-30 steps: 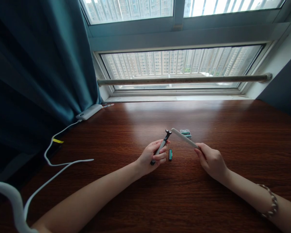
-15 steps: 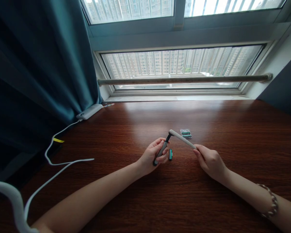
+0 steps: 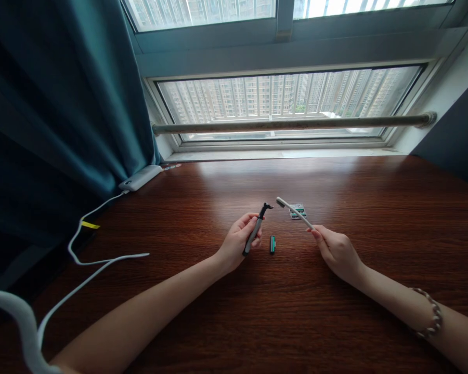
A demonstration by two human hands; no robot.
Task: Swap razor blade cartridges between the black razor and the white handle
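My left hand (image 3: 239, 240) is closed around a grey and black razor handle (image 3: 253, 235), whose bare head points up and to the right with no blade cartridge on it. Pinched by its end in my right hand (image 3: 339, 254) is a white toothbrush (image 3: 296, 212), its dark bristles facing the razor head across a small gap. A loose razor cartridge (image 3: 272, 244), black with a green strip, lies on the table just right of my left hand. Behind the toothbrush, partly covered by it, a clear pack of cartridges (image 3: 298, 208) rests on the wood.
The brown wooden table (image 3: 226, 322) reaches back to the window sill. A white power strip (image 3: 140, 178) lies by the blue curtain (image 3: 97, 104), with a white cable (image 3: 101, 262) running forward. A yellow tag (image 3: 90, 225) sits at the left edge, and a white curved stand (image 3: 23, 322) is nearest me.
The toothbrush head has come away from the razor head and turned so its bristles show. My left hand has shifted slightly left with the razor handle. The view has tilted a little.
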